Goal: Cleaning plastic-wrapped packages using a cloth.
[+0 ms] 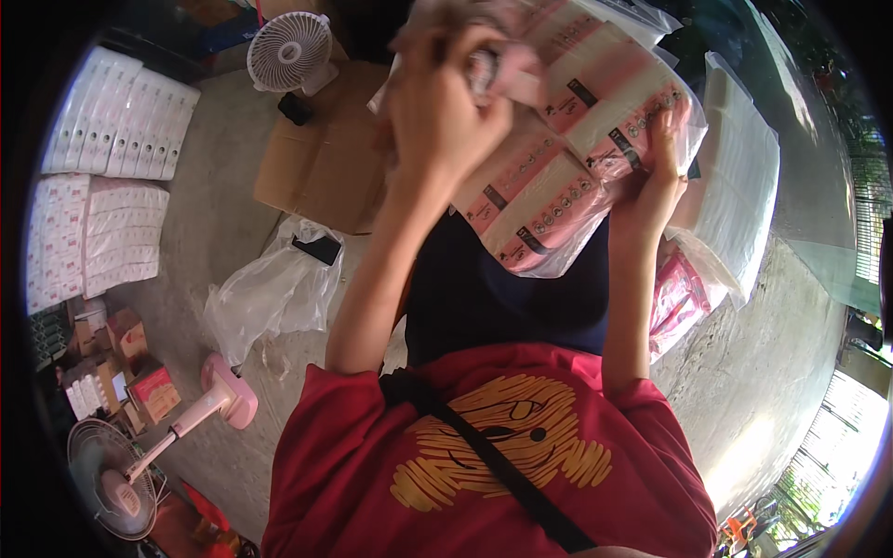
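A clear plastic bag of several pink-and-white printed packs lies across the lap, tilted, at the upper middle. My right hand grips the near right side of this bag, fingers spread over the film. Raised above the bag's left part, my left hand is blurred; its fingers curl around a small pink and white item that looks like tape or a wrapper, though the blur hides which. Part of the bag's far end is hidden behind the left hand.
Clear plastic sheets or bags are stacked at right, above a pink package. Flattened cardboard, a white fan and a crumpled plastic bag are at left. Wrapped packs and a pink standing fan are farther left.
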{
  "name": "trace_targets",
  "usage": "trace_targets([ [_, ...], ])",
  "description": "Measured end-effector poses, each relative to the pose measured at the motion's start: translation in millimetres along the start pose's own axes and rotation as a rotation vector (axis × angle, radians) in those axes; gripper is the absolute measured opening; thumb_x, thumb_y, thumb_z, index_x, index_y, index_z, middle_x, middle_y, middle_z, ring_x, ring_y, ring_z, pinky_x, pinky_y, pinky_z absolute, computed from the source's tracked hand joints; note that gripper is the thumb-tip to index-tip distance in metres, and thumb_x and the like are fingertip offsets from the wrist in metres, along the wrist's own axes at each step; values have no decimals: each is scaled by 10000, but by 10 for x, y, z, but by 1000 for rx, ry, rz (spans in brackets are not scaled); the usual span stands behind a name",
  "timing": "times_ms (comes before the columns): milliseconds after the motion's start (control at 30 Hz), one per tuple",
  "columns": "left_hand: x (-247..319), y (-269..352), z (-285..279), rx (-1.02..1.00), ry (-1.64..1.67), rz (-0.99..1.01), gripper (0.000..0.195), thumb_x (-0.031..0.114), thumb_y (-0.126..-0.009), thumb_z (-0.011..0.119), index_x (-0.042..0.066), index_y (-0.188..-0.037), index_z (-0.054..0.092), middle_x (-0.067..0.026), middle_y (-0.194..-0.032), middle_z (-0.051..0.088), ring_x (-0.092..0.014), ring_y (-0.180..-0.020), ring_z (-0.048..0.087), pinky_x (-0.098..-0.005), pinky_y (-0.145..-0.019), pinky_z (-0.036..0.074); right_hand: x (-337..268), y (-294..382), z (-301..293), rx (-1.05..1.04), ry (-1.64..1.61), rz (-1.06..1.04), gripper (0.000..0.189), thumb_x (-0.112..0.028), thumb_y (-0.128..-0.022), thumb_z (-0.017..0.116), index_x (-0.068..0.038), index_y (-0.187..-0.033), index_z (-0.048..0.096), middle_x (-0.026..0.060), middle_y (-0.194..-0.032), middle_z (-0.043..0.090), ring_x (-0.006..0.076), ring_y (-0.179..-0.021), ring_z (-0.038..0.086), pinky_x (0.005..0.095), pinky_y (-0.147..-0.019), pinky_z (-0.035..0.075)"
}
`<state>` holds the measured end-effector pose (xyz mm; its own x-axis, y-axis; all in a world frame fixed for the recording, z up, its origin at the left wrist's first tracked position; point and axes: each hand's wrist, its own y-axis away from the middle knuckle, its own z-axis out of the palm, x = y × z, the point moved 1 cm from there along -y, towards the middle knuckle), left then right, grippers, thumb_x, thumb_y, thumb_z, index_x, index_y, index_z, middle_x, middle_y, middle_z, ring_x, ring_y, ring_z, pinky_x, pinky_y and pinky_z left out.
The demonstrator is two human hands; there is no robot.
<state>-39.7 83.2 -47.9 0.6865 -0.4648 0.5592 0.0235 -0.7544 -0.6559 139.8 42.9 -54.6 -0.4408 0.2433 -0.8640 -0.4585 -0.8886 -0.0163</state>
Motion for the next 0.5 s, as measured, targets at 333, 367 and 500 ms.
trace_targets([
  [333, 88, 121, 108, 43, -90, 92, 483, 49, -535, 666, 240, -974, 596, -84, -1027, 472, -330, -947, 482, -411, -803, 428, -12, 1, -69, 56, -68, -54, 274, -122, -815, 632, 28, -1039, 581, 65, -948, 617, 106, -853, 589, 238, -771, 463],
  [367, -114, 86, 79, 42, -215, 52, 447, 55, -569, 664, 222, -978, 592, -92, -1016, 484, -327, -932, 485, -415, -793, 428, -9, 10, -103, 33, -26, -28, 339, -138, -845, 589, 19, -1138, 519, 69, -1083, 561, 123, -969, 545, 267, -849, 434],
  [500, -368, 7, 40, 108, -162, -42, 412, 32, -616, 621, 201, -989, 583, -107, -959, 510, -330, -868, 530, -407, -712, 469, 26, 7, -85, 12, 39, -37, 407, -150, -881, 535, 9, -1246, 452, 83, -1241, 491, 145, -1111, 485, 298, -949, 387],
])
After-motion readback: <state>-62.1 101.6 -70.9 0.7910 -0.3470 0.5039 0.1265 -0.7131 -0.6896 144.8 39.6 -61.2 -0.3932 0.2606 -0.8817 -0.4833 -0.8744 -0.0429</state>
